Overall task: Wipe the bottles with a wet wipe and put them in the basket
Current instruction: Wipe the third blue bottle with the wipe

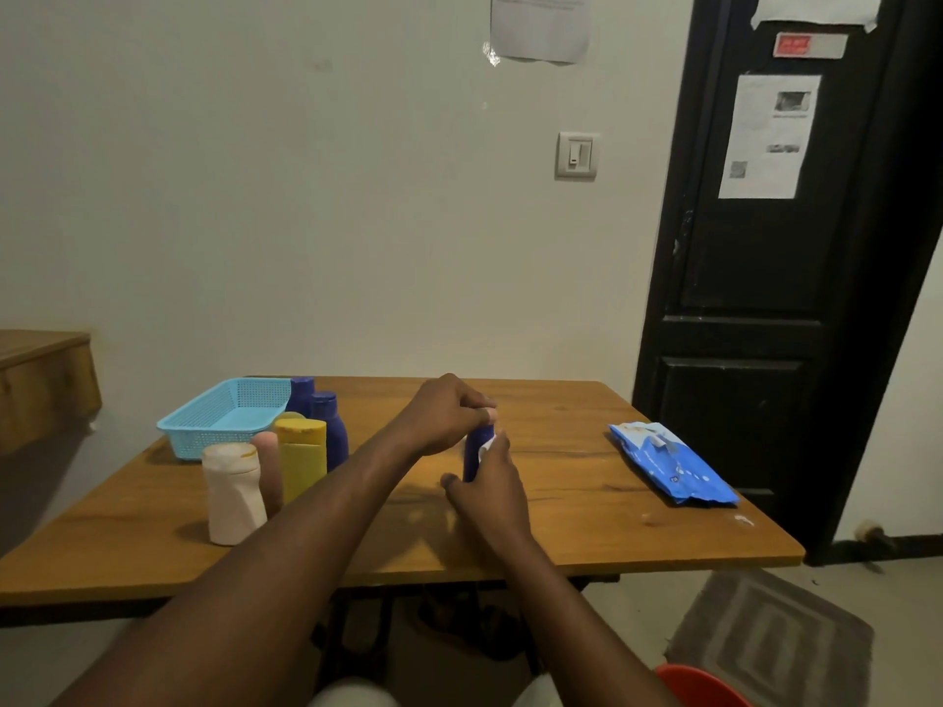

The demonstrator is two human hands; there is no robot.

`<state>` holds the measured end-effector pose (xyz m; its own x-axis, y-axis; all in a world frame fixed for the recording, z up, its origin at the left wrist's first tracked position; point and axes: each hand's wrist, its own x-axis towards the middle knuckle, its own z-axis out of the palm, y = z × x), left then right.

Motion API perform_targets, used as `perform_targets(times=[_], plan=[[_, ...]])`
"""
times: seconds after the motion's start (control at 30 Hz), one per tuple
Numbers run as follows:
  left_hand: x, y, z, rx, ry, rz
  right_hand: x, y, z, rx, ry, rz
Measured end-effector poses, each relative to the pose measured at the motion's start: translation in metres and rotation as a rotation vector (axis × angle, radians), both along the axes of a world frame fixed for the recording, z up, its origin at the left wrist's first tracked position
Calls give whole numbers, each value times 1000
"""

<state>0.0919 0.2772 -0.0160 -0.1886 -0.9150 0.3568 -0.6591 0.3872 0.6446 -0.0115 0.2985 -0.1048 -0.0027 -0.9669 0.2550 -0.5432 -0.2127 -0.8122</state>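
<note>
left hand fingers pinch the cap of the blue bottle, right hand fingers curl a wipe round its body just below; light, stiff, probably slippery wet, so grip at the cap.

Dim warm light, soft shadows beside the bottles, bowed edges, slight blur.

Mid-frame, the left hand and right hand hide most of the blue bottle; only a scrap of wipe shows. The door notice is unreadable.
</note>
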Motion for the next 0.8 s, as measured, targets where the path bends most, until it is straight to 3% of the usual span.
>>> perform_targets(times=[0.17,0.37,0.5,0.67,0.8], plan=[[-1,1,-1,-20,15,5,22,31,-19,-93,103,-31],[-2,2,1,-23,-9,-18,29,19,4,-101,178,-78],[-2,1,1,-21,-12,-10,23,4,5,-99,104,-63],[1,1,-1,10,-8,9,1,-12,-9,99,-199,36],[3,3,0,4,-38,-7,-1,2,-28,52,-234,48]])
